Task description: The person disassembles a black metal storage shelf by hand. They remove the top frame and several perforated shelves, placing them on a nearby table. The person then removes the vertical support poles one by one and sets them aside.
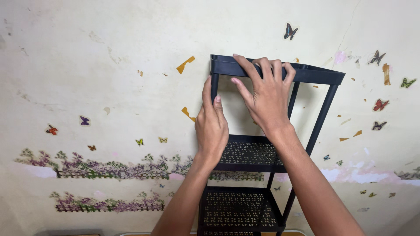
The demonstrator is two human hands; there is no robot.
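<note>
From the head view, a black shelf rack (pixel 262 144) stands against a pale wall (pixel 109 87), filling the middle of the picture from about 12 o'clock down to 6 o'clock. Its top tray (pixel 315 74) sits high, just right of centre, and two perforated shelves show below it, one near the middle and one towards 6 o'clock.

The left hand (pixel 211 126) rises from the bottom edge and wraps the rack's front left post (pixel 214 87), just under the top tray's corner; its fingers are closed round the post, thumb pointing up.

The right hand (pixel 264 94) comes in from about 5 o'clock and lies over the front rim of the top tray. Its fingers (pixel 262 67) are spread slightly and hooked over the rim, with the thumb stretched out towards 9 o'clock below it, near the left hand's thumb but not touching.

The wall behind is scuffed and patchy. Butterfly stickers (pixel 289 31) dot it, mostly at 2 and 3 o'clock, with a few at 9 o'clock. Two bands of purple flower stickers (pixel 109 168) run along at 8 o'clock.
</note>
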